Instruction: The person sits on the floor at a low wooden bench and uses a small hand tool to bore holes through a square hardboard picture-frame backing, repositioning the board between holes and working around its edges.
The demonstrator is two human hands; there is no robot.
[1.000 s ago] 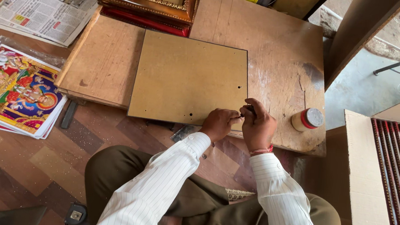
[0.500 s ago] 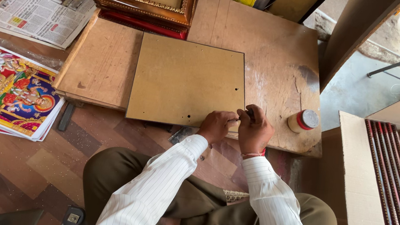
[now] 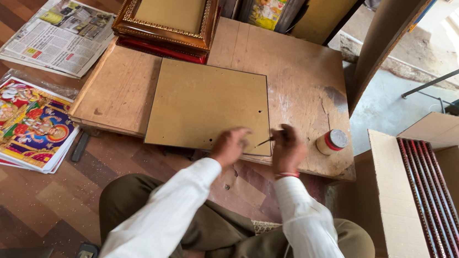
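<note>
The low wooden work board (image 3: 295, 74) is the biggest thing here, worn and pale, with a dark stain at its right side. On it lies a flat square backing board (image 3: 209, 105), smooth, dull yellow-brown, with thin dark edges and a few small holes near its front edge. Left of the backing board a plain wooden plank (image 3: 119, 89) lies flat. Behind the backing board stands a stack of picture frames (image 3: 168, 10); the top one has a carved golden-brown border. At the front right corner of the backing board, the right hand (image 3: 288, 149) is closed around a thin dark tool (image 3: 267, 141). The tool is small and slim; its long axis runs from the hand toward the left, slightly downward, and its tip seems to meet the board's edge. The left hand (image 3: 230, 145) hovers just beside that tip, blurred, fingers half curled, holding nothing I can see. Right of the backing board a small round jar (image 3: 332, 142) stands upright, with a red band.
</note>
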